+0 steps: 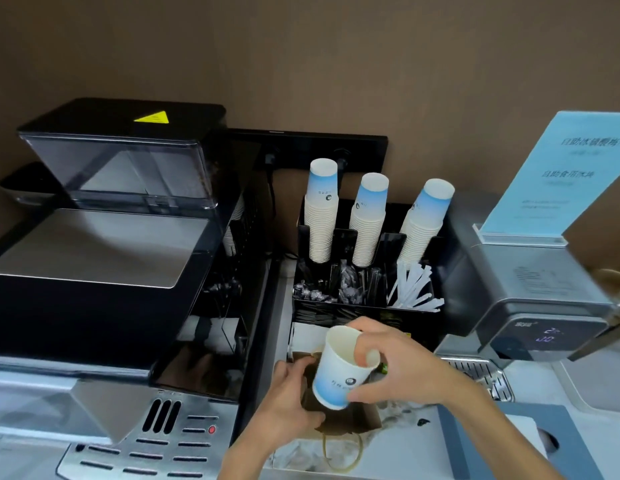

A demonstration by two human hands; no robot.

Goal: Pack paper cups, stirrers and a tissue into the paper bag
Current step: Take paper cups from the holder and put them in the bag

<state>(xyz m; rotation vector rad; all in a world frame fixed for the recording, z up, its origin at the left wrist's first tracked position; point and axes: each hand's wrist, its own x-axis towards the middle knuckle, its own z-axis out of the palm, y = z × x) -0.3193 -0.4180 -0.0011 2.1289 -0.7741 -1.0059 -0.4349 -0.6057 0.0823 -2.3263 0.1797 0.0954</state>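
Holding paper cup (343,368) in right hand (398,365), fingers pinching rim, thumb inside. Cup axis tilted, mouth toward 11 o'clock, base toward 5. Paper bag (339,419) directly beneath on tabletop; left hand (288,396) fingers gripping bag mouth at 9 o'clock.

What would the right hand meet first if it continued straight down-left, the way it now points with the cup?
Probably the open brown paper bag under it: the right hand carries the white-and-blue paper cup bottom-first toward its mouth, which the left hand holds. Depth is unclear.
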